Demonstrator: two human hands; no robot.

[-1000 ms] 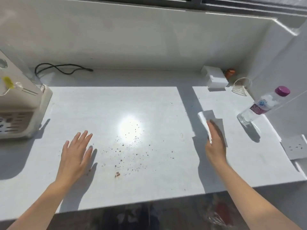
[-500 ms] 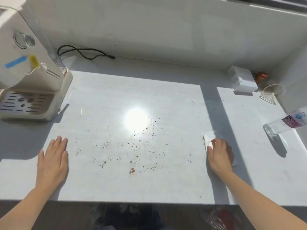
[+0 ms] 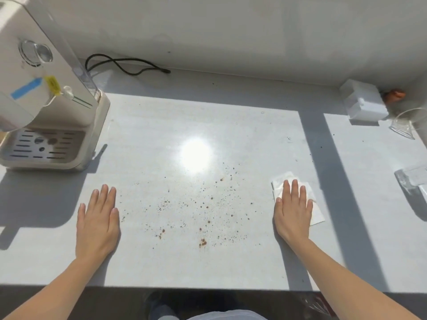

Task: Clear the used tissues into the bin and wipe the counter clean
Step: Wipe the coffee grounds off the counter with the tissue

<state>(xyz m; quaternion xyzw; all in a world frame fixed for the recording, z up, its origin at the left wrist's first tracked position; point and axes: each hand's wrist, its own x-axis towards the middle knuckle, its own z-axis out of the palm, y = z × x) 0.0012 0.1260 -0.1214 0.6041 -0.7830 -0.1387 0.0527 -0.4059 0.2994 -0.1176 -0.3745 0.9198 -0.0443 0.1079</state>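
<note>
2 hands flat on counter [image 3: 231, 125], fingers straight, gripping nothing: L hand [image 3: 98, 218] on bare top, R hand [image 3: 293, 211] pressing 1 white tissue [image 3: 317, 213]. Brown crumbs [image 3: 203, 242] scattered btwn them. Farther back: 1 coffee machine [image 3: 46, 112] at L, 1 black cable [image 3: 124, 65], 1 white box [image 3: 362, 102] at R.

A white wall [image 3: 231, 31] runs along the back of the pale counter [image 3: 208, 116] in front of me, with a white box [image 3: 362, 102] and a clear glass [image 3: 406, 125] near its right end. Hard sunlight covers most of the top, with a bright glare spot [image 3: 196, 154] near the middle and a dark shadow band [image 3: 318, 158] crossing from back to front. A cream coffee machine [image 3: 53, 107] stands at my far left, a black cable [image 3: 129, 68] lies behind it, and below the front edge the floor [image 3: 115, 303] is dark.
</note>
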